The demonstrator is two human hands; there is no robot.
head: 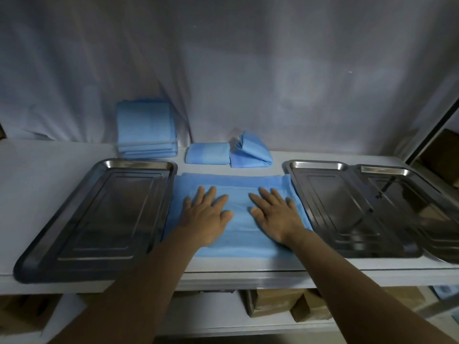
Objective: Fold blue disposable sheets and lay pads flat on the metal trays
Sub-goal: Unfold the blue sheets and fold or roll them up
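Both hands, left hand (207, 214) and right hand (275, 216), press flat with fingers straight on the blue sheet (238, 247), its long side running left-right between the trays, left tray (37, 256) and right tray (295, 187).

Sheet (236, 194) between trays (104, 214) (347, 209) — folded stack (146, 127) behind

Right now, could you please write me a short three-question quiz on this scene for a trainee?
1. True or false: the left hand and the right hand lie flat on the blue sheet.
2. The tall stack of folded pads stands: A behind the left tray; B on the blue sheet; C in the right hand.
3. On which side of the blue sheet do the other two trays lie?
Key: 1 true; 2 A; 3 the right.
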